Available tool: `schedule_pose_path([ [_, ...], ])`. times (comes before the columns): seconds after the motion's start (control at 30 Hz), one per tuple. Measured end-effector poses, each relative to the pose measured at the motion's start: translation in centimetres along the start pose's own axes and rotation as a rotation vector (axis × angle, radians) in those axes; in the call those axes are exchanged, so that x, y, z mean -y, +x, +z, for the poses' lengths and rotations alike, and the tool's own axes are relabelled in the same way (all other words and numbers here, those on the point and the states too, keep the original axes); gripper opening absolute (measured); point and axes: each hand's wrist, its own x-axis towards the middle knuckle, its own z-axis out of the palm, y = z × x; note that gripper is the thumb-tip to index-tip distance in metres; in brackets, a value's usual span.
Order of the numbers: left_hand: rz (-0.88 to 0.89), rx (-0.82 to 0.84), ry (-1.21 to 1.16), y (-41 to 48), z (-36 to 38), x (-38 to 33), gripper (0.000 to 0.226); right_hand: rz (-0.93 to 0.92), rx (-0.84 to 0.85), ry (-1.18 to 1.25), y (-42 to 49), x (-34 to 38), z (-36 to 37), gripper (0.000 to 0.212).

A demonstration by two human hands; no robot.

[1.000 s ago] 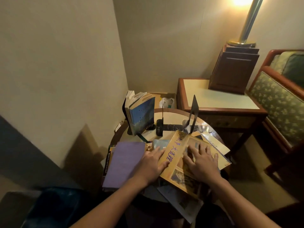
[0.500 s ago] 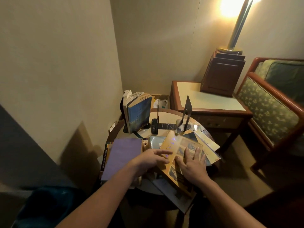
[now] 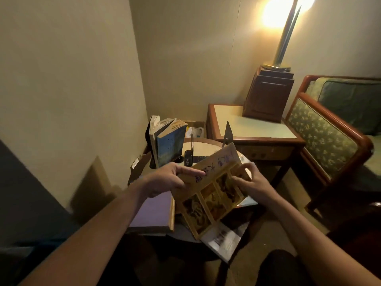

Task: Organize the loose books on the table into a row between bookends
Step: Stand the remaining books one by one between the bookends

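Nearest you, a booklet (image 3: 224, 242) and a purple book (image 3: 152, 209) lie loose on the counter (image 3: 204, 146). Your left hand (image 3: 165, 180) and right hand (image 3: 253, 182) grip the yellow book (image 3: 214, 193) in their fingers, raised above them. Farther left, only a few books (image 3: 169, 145) stand; the bookend (image 3: 227, 134) waits to their right.

The yellow book (image 3: 212, 195) bears blurred, unreadable characters.

Plain beige walls (image 3: 82, 58) meet in a corner. A square wooden side table with pale top (image 3: 253, 125) carries a dark wooden box (image 3: 268, 96) bearing a lit metal-poled lamp (image 3: 285, 38). A green floral wood-framed armchair (image 3: 321, 137) stands just beside it on beige carpet (image 3: 288, 234).
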Motion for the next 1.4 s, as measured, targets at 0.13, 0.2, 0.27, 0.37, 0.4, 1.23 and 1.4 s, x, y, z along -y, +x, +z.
schedule_pose_path([
  [0.13, 0.065, 0.012, -0.008, -1.2, -1.4, -1.4, 0.056, 0.001, 0.156, 0.225, -0.8, 2.7, -4.5, 0.017],
  [0.2, 0.071, 0.027, -0.057, -1.4, -1.8, -1.6, 0.056, -0.016, 0.253, 0.339, -1.8, 4.1, -6.0, 0.021],
  [0.27, 0.069, 0.071, -0.115, -1.3, -2.2, -1.7, 0.057, -0.053, 0.300, 0.342, -2.7, 5.5, -6.9, 0.035],
  [0.37, 0.059, 0.126, -0.192, -1.1, -2.5, -2.0, 0.056, -0.108, 0.293, 0.246, -3.4, 6.9, -7.1, 0.043],
  [0.4, 0.058, 0.119, -0.198, -1.0, -2.5, -2.0, 0.056, -0.124, 0.273, 0.218, -3.4, 7.2, -7.1, 0.042],
  [1.23, 0.107, -0.517, 1.495, 8.6, -9.3, 0.1, 0.066, -0.265, -0.007, -0.115, 3.6, 11.7, -1.6, 0.048],
  [1.4, -0.065, -0.452, 1.674, 9.3, -11.5, 1.1, 0.076, -0.249, -0.025, -0.136, 6.1, 13.8, 0.6, 0.045],
])
